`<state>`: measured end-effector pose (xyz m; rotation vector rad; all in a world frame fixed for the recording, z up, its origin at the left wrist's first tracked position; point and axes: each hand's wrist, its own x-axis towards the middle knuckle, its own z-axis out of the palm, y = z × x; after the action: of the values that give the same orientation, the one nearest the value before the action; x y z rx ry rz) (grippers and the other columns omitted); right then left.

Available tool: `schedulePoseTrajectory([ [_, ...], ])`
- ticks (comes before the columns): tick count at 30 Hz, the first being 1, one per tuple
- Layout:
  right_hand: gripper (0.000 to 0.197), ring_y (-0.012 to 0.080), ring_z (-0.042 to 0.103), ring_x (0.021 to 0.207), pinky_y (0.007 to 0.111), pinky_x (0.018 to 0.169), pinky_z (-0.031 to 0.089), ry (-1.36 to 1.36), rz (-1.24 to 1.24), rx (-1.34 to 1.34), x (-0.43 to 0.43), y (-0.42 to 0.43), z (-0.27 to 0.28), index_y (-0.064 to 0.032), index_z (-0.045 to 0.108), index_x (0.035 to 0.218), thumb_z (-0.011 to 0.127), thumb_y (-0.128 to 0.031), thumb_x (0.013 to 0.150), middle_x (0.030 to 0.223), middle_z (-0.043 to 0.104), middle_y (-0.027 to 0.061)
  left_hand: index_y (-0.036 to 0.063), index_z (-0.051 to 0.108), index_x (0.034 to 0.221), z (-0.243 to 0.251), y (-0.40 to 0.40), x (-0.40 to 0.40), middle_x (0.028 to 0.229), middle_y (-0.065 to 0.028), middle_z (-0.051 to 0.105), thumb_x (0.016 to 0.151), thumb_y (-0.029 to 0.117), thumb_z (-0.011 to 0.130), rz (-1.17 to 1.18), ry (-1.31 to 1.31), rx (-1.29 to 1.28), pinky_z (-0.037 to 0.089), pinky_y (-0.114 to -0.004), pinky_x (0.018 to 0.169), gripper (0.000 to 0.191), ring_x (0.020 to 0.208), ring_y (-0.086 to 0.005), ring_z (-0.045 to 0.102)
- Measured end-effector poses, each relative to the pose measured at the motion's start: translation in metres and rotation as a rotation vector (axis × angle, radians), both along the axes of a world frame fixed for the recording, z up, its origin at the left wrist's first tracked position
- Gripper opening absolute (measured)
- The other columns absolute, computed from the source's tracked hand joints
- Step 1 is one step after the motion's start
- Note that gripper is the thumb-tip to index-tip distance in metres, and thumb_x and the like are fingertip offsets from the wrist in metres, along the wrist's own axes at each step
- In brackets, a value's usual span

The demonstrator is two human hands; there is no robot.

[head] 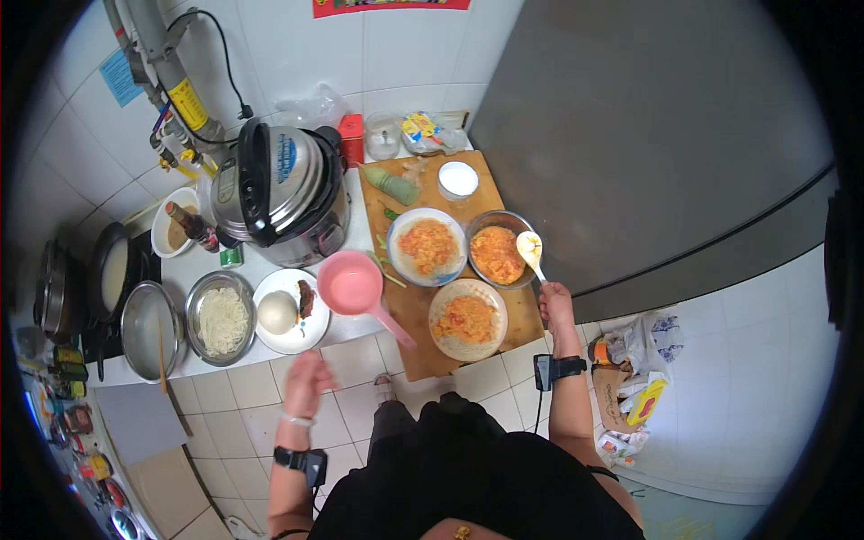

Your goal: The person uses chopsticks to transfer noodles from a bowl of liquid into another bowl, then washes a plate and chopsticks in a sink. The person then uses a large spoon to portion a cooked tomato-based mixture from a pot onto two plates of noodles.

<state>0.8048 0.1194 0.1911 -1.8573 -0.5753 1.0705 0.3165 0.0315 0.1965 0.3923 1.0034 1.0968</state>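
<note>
My right hand [556, 305] grips the handle of a white spoon [530, 248], whose bowl is over the right rim of a metal bowl [497, 254] of tomato and egg. To its left, a blue-rimmed plate [398, 270] carries the same orange-red food. A cream bowl [440, 343] of it stands below, on the wooden cutting board [418, 358]. My left hand [308, 383] is blurred, with no object visible in it, in front of the counter below a white plate [268, 343] that bears a ball of dough and some dark food.
A pink ladle [351, 283] overlaps the board's left edge. Farther left stand a metal bowl of noodles [221, 322], another metal bowl [150, 334] with chopsticks, and an electric pressure cooker [290, 196]. A grey refrigerator [661, 148] borders the right side.
</note>
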Motion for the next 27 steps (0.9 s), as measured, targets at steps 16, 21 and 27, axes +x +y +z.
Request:
schedulePoseTrajectory([
  [16, 0.015, 0.0016, 0.034, 0.044, 0.019, 0.039, 0.028, -0.126, 0.240, 0.168, 0.052, -0.019, -0.008, -0.0088, 0.048, 0.083, 0.054, -0.022, 0.087, 0.059, 0.042, -0.0055, -0.0064, 0.050, 0.098, -0.082, 0.190, 0.334, 0.076, -0.0187, 0.060, 0.086, 0.021, 0.054, -0.407, 0.779, -0.279, 0.046, -0.036, 0.041, 0.030, 0.054, -0.0244, 0.059],
  [21, 0.016, 0.0010, 0.033, 0.046, 0.018, 0.039, 0.027, -0.106, 0.243, 0.192, 0.069, -0.018, -0.022, -0.0090, 0.048, 0.083, 0.053, -0.023, 0.088, 0.059, 0.041, -0.0066, -0.0054, 0.050, 0.094, -0.079, 0.189, 0.353, 0.071, -0.0196, 0.060, 0.084, 0.018, 0.055, -0.109, 1.013, -0.081, 0.045, -0.035, 0.039, 0.025, 0.052, -0.0275, 0.060],
  [27, 0.014, 0.0009, 0.033, 0.045, 0.018, 0.039, 0.027, -0.098, 0.263, 0.188, 0.069, -0.010, -0.012, -0.0091, 0.048, 0.085, 0.053, -0.021, 0.088, 0.059, 0.039, -0.0070, -0.0030, 0.050, 0.087, -0.076, 0.181, 0.352, 0.067, -0.0164, 0.057, 0.080, 0.010, 0.052, 0.102, 0.932, 0.087, 0.043, -0.035, 0.037, 0.015, 0.047, -0.0243, 0.057],
])
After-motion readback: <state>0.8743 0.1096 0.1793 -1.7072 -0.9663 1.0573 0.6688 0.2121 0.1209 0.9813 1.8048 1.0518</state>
